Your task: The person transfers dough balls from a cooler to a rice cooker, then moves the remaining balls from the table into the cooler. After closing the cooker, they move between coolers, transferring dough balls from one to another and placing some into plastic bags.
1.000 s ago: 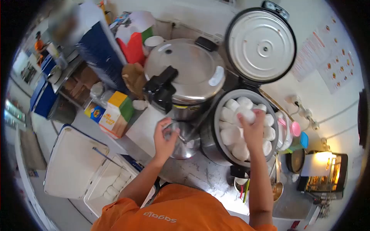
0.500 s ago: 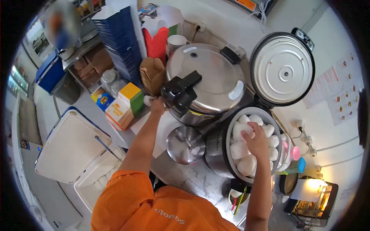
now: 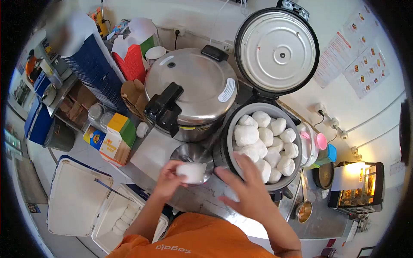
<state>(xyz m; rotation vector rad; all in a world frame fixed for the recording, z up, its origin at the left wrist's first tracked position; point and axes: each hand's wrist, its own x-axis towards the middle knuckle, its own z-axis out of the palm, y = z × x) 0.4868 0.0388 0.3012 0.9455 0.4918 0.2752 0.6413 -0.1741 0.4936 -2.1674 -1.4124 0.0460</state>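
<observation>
My left hand [image 3: 171, 179] is closed around a white wrapped bundle [image 3: 191, 173], held above a round steel lid [image 3: 194, 155] on the counter. My right hand [image 3: 247, 189] has its fingers spread and holds nothing; it is in front of the lower left rim of an open cooker [image 3: 229, 148]. Several white wrapped bundles [image 3: 266, 136] fill that cooker, whose lid [image 3: 282, 53] stands raised behind it. A closed steel cooker [image 3: 193, 86] with a black latch is to its left.
At the left are a stack of dark blue boxes [image 3: 92, 64], a yellow and green box [image 3: 118, 137] and an open white cooler [image 3: 79, 193] with white bundles inside. A ladle [image 3: 304, 210] and a lit glass warmer [image 3: 357, 189] are at the right. A person [image 3: 32, 66] is in the far background.
My left hand has come back from beside the closed cooker and now holds a white bundle. My right hand has left the bundles in the open cooker and opened. The view has shifted right.
</observation>
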